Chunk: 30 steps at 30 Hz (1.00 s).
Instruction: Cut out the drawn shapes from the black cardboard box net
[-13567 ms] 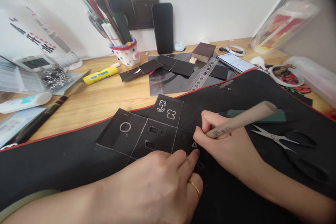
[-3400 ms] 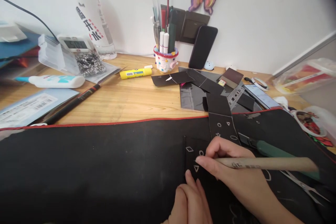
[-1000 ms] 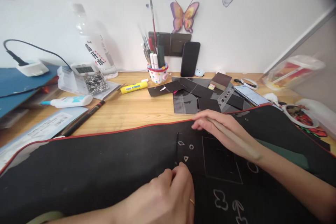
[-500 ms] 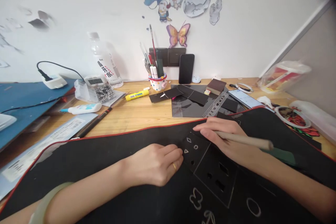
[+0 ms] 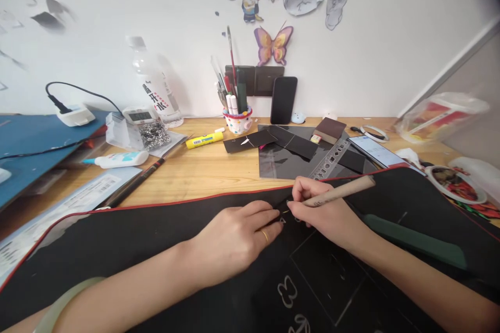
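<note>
A black sheet (image 5: 327, 282) with light drawn outlines lies on a black mat with a red edge (image 5: 164, 244). My left hand (image 5: 242, 234) rests on the sheet with its fingers stretched out and pressing down, a ring on one of them. Held like a pen in my right hand (image 5: 332, 221) is a beige pen-shaped tool (image 5: 344, 189). Its tip meets the sheet just beyond my left fingertips, among small drawn shapes partly covered by my hands. What kind of tip it has is too small to tell. A long dark green object (image 5: 420, 242) lies by my right forearm.
Behind the mat lie a yellow glue stick (image 5: 204, 140), black paper strips (image 5: 250, 141) and a clear stencil ruler (image 5: 330, 160). A pen cup (image 5: 238, 122) and a dark phone (image 5: 284, 100) stand near the wall. A bottle (image 5: 156, 83) is further left, a lit phone (image 5: 377, 152) right.
My right hand has moved down and left, bringing the tool's tip close to my left hand. The left fingers have stretched out from a curled pose. The sheet appears shifted slightly.
</note>
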Available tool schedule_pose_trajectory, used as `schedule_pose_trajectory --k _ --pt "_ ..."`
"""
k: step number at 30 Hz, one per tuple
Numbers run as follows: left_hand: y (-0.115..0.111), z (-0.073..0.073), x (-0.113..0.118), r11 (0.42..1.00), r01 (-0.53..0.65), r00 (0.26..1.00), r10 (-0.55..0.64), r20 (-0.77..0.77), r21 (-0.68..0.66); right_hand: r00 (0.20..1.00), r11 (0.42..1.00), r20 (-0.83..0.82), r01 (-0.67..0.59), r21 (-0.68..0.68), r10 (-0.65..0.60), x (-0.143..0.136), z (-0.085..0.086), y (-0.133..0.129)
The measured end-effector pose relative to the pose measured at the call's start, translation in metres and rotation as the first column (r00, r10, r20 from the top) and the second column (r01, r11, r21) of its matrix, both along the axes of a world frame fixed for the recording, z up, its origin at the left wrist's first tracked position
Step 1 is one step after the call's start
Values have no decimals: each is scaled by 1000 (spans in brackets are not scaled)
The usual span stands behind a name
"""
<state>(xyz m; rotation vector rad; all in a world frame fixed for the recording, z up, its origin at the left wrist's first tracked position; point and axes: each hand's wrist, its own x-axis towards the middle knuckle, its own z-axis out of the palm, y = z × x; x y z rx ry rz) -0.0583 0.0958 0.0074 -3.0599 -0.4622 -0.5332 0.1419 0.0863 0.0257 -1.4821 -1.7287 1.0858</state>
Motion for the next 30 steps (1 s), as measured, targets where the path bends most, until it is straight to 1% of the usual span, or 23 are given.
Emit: schedule_pose_trajectory --k 2,4,9,15,21,30 --pt "-4 -3 4 999 -27 997 25 -66 -21 999 999 37 -1 47 -1 1 -4 2" --pt "-6 -6 6 999 -48 994 48 -96 -7 998 997 68 -1 75 -4 2 -9 3" --pt "-7 -10 7 996 -47 997 52 -55 78 995 997 102 9 79 -17 4 -19 1" --pt "-5 -7 5 998 -29 998 32 -62 55 988 993 148 14 115 -31 3 -20 -1" --pt "-5 -8 5 998 -33 998 36 -55 57 984 991 180 -6 136 -18 3 -20 -1" --pt "-5 -10 5 997 -24 998 28 -50 69 983 990 173 39 134 -62 2 -23 -2"
